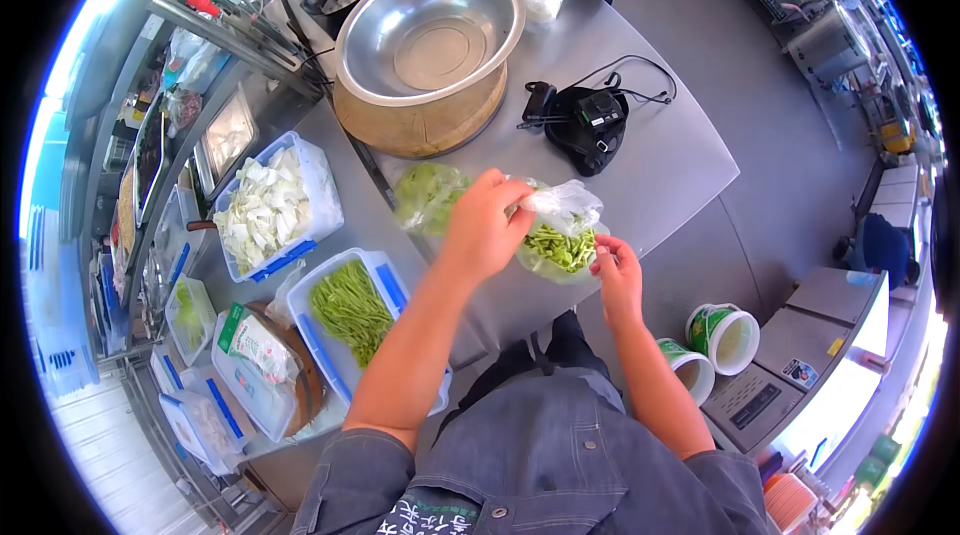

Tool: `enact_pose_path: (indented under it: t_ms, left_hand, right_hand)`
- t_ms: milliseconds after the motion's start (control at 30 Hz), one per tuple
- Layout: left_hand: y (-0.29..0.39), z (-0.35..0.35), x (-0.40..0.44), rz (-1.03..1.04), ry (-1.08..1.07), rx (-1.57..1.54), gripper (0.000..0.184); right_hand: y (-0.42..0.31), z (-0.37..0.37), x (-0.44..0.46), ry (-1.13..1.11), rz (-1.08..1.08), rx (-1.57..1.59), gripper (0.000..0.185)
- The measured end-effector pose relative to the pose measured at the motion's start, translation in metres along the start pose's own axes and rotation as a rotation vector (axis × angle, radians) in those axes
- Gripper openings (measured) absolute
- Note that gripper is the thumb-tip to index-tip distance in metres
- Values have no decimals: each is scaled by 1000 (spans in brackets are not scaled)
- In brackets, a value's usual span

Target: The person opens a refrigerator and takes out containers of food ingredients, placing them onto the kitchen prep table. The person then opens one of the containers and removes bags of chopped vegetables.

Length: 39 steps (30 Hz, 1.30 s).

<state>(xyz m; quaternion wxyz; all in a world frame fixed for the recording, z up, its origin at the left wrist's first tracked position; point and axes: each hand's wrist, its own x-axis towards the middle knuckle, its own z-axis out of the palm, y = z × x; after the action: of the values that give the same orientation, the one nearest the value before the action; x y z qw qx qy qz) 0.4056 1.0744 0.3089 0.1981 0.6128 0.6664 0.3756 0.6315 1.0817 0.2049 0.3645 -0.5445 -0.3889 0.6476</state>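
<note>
A clear plastic bag point(562, 247) with chopped green vegetable pieces inside sits on the steel counter in front of me. My left hand point(488, 220) is closed on the bag's gathered upper edge. At the bag's right side my right hand point(617, 280) has its fingers pinched together on the plastic rim. A second plastic bag point(428, 195) holding something green lies just left of the first, partly hidden behind my left hand.
A large steel bowl point(430, 30) rests on a round wooden block point(420, 125) at the back. Black straps and a small device point(590, 120) lie right of it. Plastic tubs of white vegetable pieces point(265, 210) and long green vegetables point(350, 310) stand left. Buckets point(725, 338) stand low right.
</note>
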Motion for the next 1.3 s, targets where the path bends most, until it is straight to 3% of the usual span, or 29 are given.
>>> enact_pose_path:
  t_ms: [200, 267, 367, 400, 500, 600, 700, 733, 833, 1033, 1100, 1233, 1300]
  left_hand:
    - [-9, -14, -12, -93, -37, -179, 14]
    - [-13, -16, -17, -119, 90, -299, 11]
    - [-14, -14, -18, -156, 98, -227, 11]
    - [-10, -16, -18, -224, 24, -303, 9]
    - [3, -22, -18, -79, 115, -425, 7]
    - [11, -15, -13, -210, 3, -338, 5]
    - [26, -19, -16, -96, 86, -481, 6]
    - [29, -20, -16, -37, 129, -393, 8]
    - [25, -9, -9, -169, 82, -302, 10]
    - [10, 3, -7, -85, 108, -278, 10]
    - [20, 1, -14, -157, 138, -476, 10]
    - [9, 7, -9, -263, 89, -333, 11]
    - [11, 4, -8, -238, 111, -432, 12]
  right_hand:
    - [0, -1, -5, 25, 30, -3, 23]
    - [6, -5, -6, 46, 51, 2, 22]
    - [6, -3, -4, 17, -2, -14, 22]
    - [6, -2, -6, 25, 23, -19, 22]
    - [7, -1, -3, 42, 27, -28, 22]
    - [5, 3, -5, 11, 20, -42, 22]
    - [7, 3, -6, 31, 64, -44, 23]
    - [7, 3, -9, 28, 48, -43, 23]
    - [4, 6, -9, 5, 32, -49, 24]
    - [-1, 10, -3, 16, 37, -57, 25]
    - [4, 7, -11, 40, 49, -22, 24]
    - [4, 5, -8, 22, 63, -40, 23]
    - [8, 2, -7, 43, 77, -48, 23]
